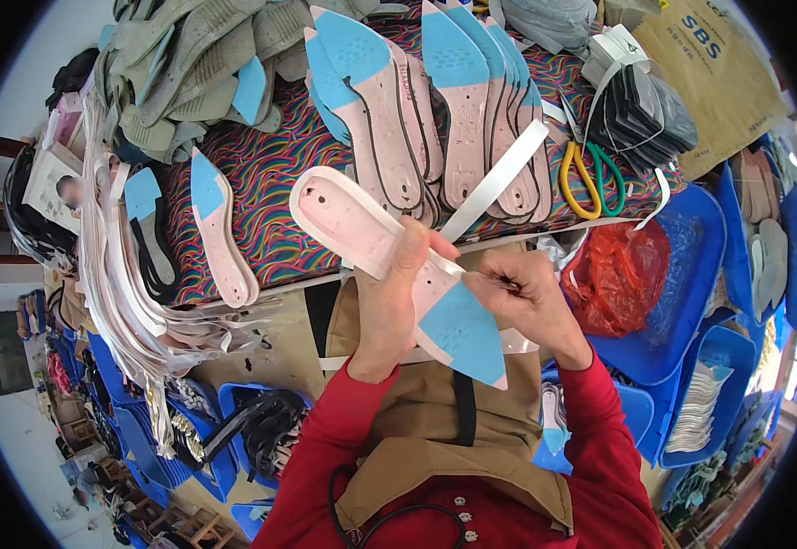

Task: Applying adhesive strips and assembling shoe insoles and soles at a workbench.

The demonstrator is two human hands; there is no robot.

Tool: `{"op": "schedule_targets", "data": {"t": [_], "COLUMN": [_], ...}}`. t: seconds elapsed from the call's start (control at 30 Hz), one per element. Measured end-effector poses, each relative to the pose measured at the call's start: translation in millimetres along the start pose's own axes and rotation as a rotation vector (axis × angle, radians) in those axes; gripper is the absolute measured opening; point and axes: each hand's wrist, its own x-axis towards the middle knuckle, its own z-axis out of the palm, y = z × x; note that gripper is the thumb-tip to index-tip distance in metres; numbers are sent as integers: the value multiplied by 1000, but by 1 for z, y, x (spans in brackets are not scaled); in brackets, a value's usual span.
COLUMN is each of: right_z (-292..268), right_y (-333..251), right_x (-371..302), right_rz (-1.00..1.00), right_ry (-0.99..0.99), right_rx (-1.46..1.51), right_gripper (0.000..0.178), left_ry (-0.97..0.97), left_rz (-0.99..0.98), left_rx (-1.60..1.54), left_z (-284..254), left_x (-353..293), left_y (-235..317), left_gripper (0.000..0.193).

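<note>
A shoe insole board (348, 220), pink with a blue pointed toe part, lies tilted across the middle, heel up to the left. My left hand (394, 293) grips it around the waist, thumb on its upper face. White edging runs around the heel. A loose white strip (499, 178) sticks up to the right from behind the board. My right hand (531, 297) is closed in a pinch at the board's right edge, where the white edging meets its fingers. The exact pinch point is partly hidden by the fingers.
More insole boards (472, 119) lie in overlapping rows on the patterned cloth (298, 238). Scissors (581, 178) with yellow and green handles rest right of them. White strips (115, 274) hang at the left. A blue tray (691, 302) holds a red plastic bag (618, 274).
</note>
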Motion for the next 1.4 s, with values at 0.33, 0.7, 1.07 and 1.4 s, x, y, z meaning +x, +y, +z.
{"op": "schedule_targets", "data": {"t": [0.33, 0.7, 1.07, 1.4], "right_z": [12, 28, 22, 2], "right_y": [3, -14, -12, -27], "right_x": [2, 21, 37, 31], "right_rz": [-129, 38, 1, -66], "right_ry": [106, 334, 271, 115], "right_rx": [-228, 313, 415, 30], "right_gripper": [10, 27, 28, 37], "left_ry": [25, -167, -214, -261], "left_rz": [-138, -230, -272, -294], "left_rx": [81, 325, 444, 585], "left_z": [1, 1, -9, -7], "left_x": [-8, -16, -27, -31], "left_y": [4, 6, 1, 1], "left_gripper": [38, 26, 23, 21]}}
